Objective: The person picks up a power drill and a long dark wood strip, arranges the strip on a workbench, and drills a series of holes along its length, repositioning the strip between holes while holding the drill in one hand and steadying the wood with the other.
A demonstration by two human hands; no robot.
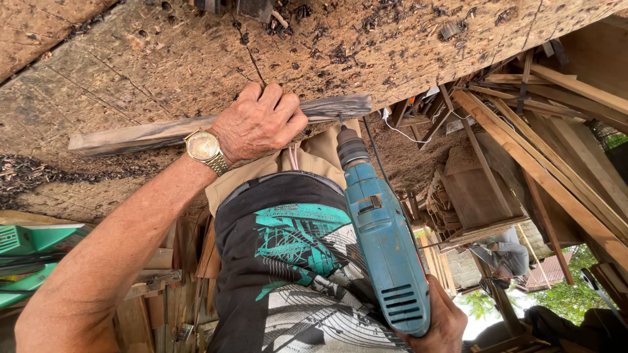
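1. A grey weathered wooden strip point(216, 124) is laid across a rough, pitted wooden surface point(131, 59), running from the left toward the middle of the scene.
2. The strip is pressed down by the left hand point(258, 124); the fingers point(275, 98) are curled over its far edge, close together, the palm flat on the wood. A gold wristwatch point(201, 147) is worn on that wrist.
3. A blue electric drill point(383, 248) is gripped at its near end by the right hand point(435, 323); the fingers are wrapped around the handle, mostly hidden behind the body.
4. The drill bit is set against the right part of the strip, just beside the left hand. The tip itself is too small to be made out.
5. Risk noted: the bit is close to the holding fingers; a skid off the hard grain could carry it into them.
6. Risk noted: the strip is held at one point only, so it could be spun or lifted if the bit binds.
7. Stacked timber point(549, 150) is seen to the right.
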